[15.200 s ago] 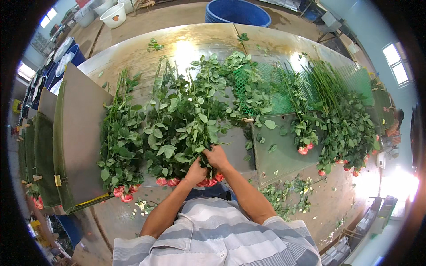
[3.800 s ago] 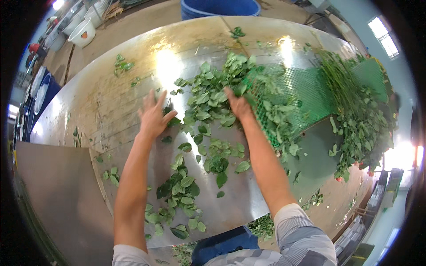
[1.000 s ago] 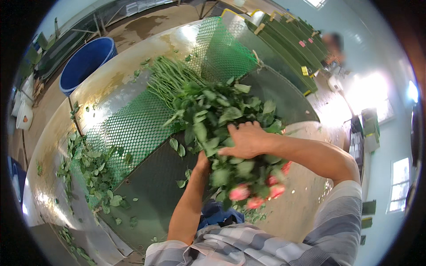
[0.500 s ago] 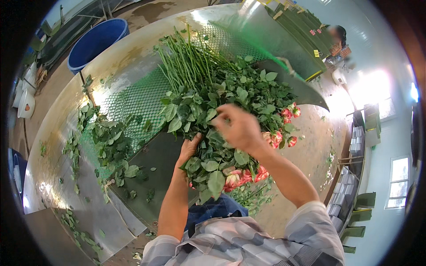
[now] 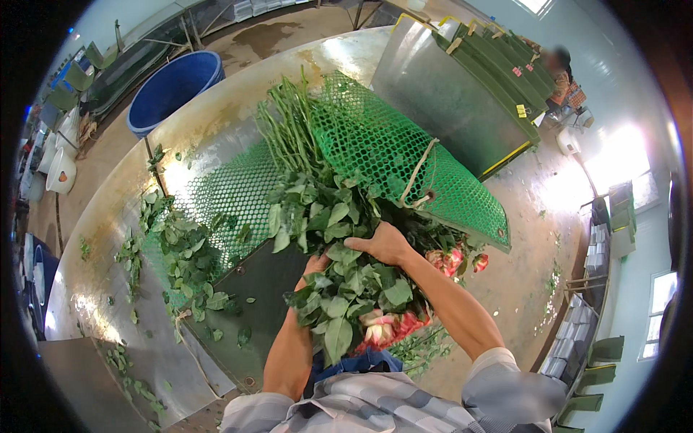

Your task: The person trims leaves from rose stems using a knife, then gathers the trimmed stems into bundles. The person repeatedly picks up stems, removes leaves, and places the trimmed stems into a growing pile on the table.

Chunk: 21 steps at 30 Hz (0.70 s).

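A big bunch of roses lies in front of me, its leaves [image 5: 339, 289] in the middle, cut green stems [image 5: 285, 126] pointing away and red-and-cream rose heads [image 5: 386, 330] towards my body. My left hand [image 5: 315, 265] grips the bunch from the left, fingers partly buried under leaves. From the right, my right hand [image 5: 384, 245] is closed on the bunch, thumb lying across the leaves. A green mesh sheet [image 5: 411, 162] with a dark edge and a cord loop [image 5: 421, 173] lies folded over the right part of the stems and leaves.
Loose leaves [image 5: 188, 245] litter the metal table [image 5: 94, 238] and the mesh on the left. A blue tub [image 5: 177, 90] stands beyond the far left edge. Green-sided panels [image 5: 476, 65] stand at the back right, with a person [image 5: 559, 79] beyond. Leaf scraps dot the floor [image 5: 520, 289].
The green mesh sheet, blurred at the back right before, now lies over the bunch's right side. My right hand has come down from above the leaves onto the bunch; the left stays at its side.
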{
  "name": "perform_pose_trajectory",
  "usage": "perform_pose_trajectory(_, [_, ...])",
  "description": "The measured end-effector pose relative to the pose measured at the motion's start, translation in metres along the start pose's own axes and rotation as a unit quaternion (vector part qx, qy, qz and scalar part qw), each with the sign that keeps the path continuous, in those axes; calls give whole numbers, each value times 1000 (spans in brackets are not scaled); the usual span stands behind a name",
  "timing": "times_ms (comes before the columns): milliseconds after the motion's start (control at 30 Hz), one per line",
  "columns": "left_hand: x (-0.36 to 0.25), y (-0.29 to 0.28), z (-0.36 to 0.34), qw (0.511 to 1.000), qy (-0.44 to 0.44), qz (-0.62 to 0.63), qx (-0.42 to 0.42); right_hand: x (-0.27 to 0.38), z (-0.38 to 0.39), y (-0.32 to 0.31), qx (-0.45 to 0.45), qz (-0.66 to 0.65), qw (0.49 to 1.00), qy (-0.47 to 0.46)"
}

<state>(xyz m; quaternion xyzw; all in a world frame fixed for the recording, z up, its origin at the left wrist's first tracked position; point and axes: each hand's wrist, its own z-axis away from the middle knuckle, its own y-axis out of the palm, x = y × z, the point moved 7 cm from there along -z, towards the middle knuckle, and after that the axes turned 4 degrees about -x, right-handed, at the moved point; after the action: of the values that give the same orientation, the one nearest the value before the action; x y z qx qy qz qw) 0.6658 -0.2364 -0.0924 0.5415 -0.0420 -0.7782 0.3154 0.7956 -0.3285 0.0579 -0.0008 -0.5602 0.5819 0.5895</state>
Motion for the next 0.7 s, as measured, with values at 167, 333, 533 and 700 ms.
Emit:
perform_pose_trajectory(167, [-36, -39, 58, 996, -5, 69, -61, 75, 16, 6, 76, -32, 996, -35])
perform_pose_trajectory(333, [-88, -105, 126, 989, 54, 64, -125, 151, 41, 47, 53, -112, 980, -153])
perform_pose_trajectory(533, [-155, -177, 229, 871, 315, -361, -111, 265, 111, 124, 149, -255, 928, -225])
perform_pose_trajectory(700, [-218, -181, 313, 975, 158, 136, -78, 321, 129, 197, 129, -255, 931, -226])
